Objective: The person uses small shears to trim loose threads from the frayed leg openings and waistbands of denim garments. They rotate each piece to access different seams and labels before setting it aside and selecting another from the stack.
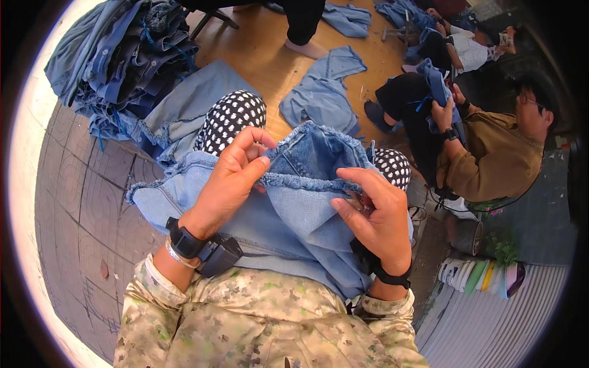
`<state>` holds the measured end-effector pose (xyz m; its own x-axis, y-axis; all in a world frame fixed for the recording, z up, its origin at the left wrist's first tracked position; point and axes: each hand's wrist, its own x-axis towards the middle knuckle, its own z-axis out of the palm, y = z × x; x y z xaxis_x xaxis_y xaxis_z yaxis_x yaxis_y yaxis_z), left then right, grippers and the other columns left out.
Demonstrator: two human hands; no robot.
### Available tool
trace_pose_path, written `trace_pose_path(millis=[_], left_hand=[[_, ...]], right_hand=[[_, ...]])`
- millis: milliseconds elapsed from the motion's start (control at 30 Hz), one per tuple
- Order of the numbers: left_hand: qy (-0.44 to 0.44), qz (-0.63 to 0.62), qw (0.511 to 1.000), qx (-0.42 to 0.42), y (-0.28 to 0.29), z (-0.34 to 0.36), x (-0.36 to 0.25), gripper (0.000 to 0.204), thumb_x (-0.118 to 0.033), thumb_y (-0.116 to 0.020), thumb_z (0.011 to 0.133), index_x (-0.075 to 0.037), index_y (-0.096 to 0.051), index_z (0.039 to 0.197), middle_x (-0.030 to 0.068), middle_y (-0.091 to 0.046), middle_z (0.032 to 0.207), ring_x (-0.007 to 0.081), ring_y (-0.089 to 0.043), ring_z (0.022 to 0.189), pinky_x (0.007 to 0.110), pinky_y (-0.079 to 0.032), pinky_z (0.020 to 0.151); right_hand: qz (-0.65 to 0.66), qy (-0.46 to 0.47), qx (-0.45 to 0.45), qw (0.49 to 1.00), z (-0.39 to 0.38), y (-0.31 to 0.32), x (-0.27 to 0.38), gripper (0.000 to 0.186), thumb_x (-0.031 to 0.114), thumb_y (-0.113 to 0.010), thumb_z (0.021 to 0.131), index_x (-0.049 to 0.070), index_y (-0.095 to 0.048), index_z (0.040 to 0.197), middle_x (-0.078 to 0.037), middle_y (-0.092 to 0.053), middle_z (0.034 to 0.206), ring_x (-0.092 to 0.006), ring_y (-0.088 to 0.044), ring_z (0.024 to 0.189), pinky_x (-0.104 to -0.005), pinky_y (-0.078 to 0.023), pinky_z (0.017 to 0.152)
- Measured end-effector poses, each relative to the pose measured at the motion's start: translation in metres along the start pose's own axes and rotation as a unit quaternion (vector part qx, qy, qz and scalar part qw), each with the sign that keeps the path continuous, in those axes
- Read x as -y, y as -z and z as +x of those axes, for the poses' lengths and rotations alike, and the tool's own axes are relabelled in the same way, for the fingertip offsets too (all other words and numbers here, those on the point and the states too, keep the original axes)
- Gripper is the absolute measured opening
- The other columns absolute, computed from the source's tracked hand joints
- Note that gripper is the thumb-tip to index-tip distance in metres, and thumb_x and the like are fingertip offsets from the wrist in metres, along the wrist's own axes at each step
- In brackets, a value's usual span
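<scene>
A light-blue denim garment [307, 221] lies over my lap, between and below my knees in black-and-white patterned cloth. Its frayed, gathered opening shows darker blue fabric inside. My left hand [239, 172] pinches the left part of this frayed edge between thumb and fingers. The curled fingers of my right hand [371, 218] grip the right part of the same edge; whether anything small sits under those fingers is hidden.
A pile of jeans [116, 67] is at upper left. More denim [313, 92] lies on the wooden board [257, 49]. A seated co-worker [491, 147] at right holds denim; others work farther back. A plant [503, 245] and a row of footwear [466, 276] are at lower right.
</scene>
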<state>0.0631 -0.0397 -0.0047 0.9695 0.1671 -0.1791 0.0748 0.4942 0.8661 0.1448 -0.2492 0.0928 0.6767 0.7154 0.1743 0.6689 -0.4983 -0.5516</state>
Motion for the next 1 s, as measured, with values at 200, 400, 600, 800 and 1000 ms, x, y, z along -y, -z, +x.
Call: trace_pose_path(millis=[200, 400, 600, 800, 1000], left_hand=[[-0.001, 0.098, 0.99, 0.105, 0.008, -0.008, -0.006, 0.014, -0.013, -0.055, 0.095, -0.005, -0.064, 0.102, -0.0038, -0.058, 0.093, 0.0036, -0.053, 0.085, 0.02, -0.045, 0.073], [-0.011, 0.107, 0.989, 0.098, 0.021, -0.008, 0.007, 0.022, -0.021, -0.058, 0.096, -0.001, -0.066, 0.089, -0.0057, -0.057, 0.078, 0.0025, -0.05, 0.073, 0.02, -0.042, 0.067], [0.019, 0.009, 0.996, 0.092, 0.027, -0.012, 0.014, 0.024, -0.024, -0.058, 0.097, -0.006, -0.067, 0.084, -0.0075, -0.059, 0.074, 0.0016, -0.05, 0.069, 0.02, -0.042, 0.064], [0.061, -0.05, 0.993, 0.087, 0.038, -0.004, 0.033, 0.023, -0.025, -0.058, 0.096, -0.008, -0.068, 0.085, -0.0052, -0.063, 0.076, 0.0031, -0.055, 0.067, 0.019, -0.045, 0.063], [0.049, -0.046, 0.994, 0.088, 0.042, -0.004, 0.035, 0.024, -0.026, -0.058, 0.096, -0.007, -0.069, 0.086, -0.0043, -0.063, 0.076, 0.003, -0.055, 0.065, 0.019, -0.046, 0.059]], right_hand=[[0.074, -0.056, 0.053, 0.994, 0.002, -0.013, -0.017, 0.023, 0.007, -0.074, 0.075, 0.002, -0.067, 0.096, -0.008, -0.063, 0.079, -0.0161, -0.054, 0.059, -0.0263, -0.043, 0.057], [0.212, -0.164, 0.056, 0.962, 0.003, -0.023, -0.021, 0.009, 0.008, -0.067, 0.086, 0.0, -0.064, 0.084, 0.006, -0.049, 0.065, -0.002, -0.039, 0.06, -0.0198, -0.031, 0.053], [0.229, -0.197, 0.054, 0.952, 0.007, -0.026, -0.01, 0.011, 0.008, -0.062, 0.09, -0.001, -0.063, 0.082, 0.008, -0.046, 0.065, -0.0012, -0.038, 0.061, -0.0197, -0.03, 0.052], [0.015, -0.069, -0.062, 0.996, 0.013, -0.038, 0.014, 0.01, 0.0, -0.066, 0.082, 0.001, -0.065, 0.092, -0.003, -0.059, 0.082, -0.0091, -0.047, 0.059, -0.023, -0.038, 0.053], [-0.096, 0.04, 0.049, 0.993, 0.016, -0.076, 0.062, 0.02, 0.002, -0.073, 0.073, 0.004, -0.062, 0.09, -0.009, -0.058, 0.084, -0.0249, -0.058, 0.062, -0.0337, -0.047, 0.057]])
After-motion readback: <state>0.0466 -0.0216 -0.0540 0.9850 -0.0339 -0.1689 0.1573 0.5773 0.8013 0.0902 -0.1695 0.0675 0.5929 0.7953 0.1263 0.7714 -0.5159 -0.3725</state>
